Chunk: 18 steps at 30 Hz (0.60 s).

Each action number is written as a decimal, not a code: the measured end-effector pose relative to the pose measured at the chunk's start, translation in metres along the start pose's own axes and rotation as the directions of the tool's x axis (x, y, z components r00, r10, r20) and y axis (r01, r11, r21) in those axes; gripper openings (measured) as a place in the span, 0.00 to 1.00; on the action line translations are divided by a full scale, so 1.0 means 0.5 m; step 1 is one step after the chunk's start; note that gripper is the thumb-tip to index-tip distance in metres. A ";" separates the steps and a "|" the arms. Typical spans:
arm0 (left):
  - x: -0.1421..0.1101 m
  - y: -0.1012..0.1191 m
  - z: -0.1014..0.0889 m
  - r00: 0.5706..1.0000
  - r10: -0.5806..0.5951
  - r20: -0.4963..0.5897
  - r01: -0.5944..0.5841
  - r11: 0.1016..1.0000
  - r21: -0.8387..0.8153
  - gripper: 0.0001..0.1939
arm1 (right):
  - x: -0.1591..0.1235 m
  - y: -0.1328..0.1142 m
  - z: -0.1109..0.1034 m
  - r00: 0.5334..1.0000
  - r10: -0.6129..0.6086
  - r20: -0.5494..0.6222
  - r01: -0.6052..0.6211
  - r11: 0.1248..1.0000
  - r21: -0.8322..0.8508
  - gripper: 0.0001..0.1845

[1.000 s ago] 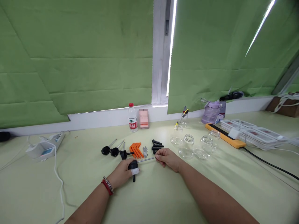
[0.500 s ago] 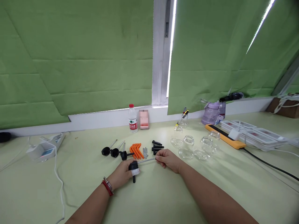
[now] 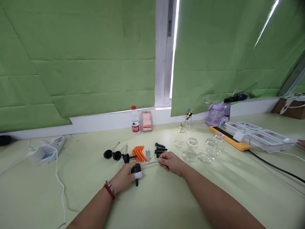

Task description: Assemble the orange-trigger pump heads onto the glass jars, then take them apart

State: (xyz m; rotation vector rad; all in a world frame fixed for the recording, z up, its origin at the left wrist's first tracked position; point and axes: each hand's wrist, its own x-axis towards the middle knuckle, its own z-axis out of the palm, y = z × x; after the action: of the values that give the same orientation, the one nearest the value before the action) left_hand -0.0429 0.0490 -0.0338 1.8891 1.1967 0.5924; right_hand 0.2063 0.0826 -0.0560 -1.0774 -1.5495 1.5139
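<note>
My left hand (image 3: 126, 175), with white tape on one finger, is closed around a black round cap (image 3: 136, 169) with a short black stub pointing down. A thin metal rod (image 3: 149, 163) runs from the cap to the right. My right hand (image 3: 171, 163) pinches the rod's far end; the fingers hide its tip. Just beyond my left hand lie similar black caps with rods (image 3: 117, 155). Orange bent pieces (image 3: 139, 154), small metal pins (image 3: 148, 155) and black ribbed pieces (image 3: 160, 149) lie between and beyond my hands.
Clear glass jars (image 3: 192, 145) and glass discs (image 3: 189, 156) stand right of my right hand. Behind are a water bottle (image 3: 135, 122), a purple jug (image 3: 215, 115) and tools in a jar (image 3: 188, 120). Power strips (image 3: 230, 139) and white cables (image 3: 62, 187) lie at both sides.
My hands keep their hold on the cap and rod with hardly any movement. Part of another person's hand now shows at the right edge.
</note>
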 end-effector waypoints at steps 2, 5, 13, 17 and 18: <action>0.000 0.002 0.000 1.000 0.000 -0.001 0.000 1.000 0.002 0.14 | 0.000 -0.001 0.000 1.000 0.002 -0.003 -0.002 1.000 -0.008 0.17; -0.001 0.005 0.000 1.000 -0.001 -0.005 0.001 1.000 0.005 0.14 | -0.001 -0.004 0.001 1.000 0.013 -0.001 -0.013 1.000 -0.017 0.17; -0.002 0.005 -0.002 1.000 0.007 -0.012 -0.007 1.000 0.013 0.13 | 0.000 -0.002 0.001 1.000 0.026 0.008 -0.025 0.999 -0.037 0.18; -0.001 0.002 -0.001 1.000 0.006 -0.019 -0.006 1.000 0.009 0.14 | -0.004 -0.006 0.004 0.999 0.032 0.010 -0.031 0.998 -0.055 0.18; -0.001 0.001 -0.001 1.000 0.008 -0.016 -0.008 1.000 0.007 0.14 | -0.005 -0.008 0.005 0.999 0.031 0.012 -0.030 0.997 -0.064 0.18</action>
State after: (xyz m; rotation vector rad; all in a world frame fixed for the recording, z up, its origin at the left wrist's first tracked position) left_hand -0.0431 0.0487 -0.0331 1.8985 1.2035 0.6095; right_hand 0.2048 0.0793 -0.0519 -1.1345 -1.6067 1.5035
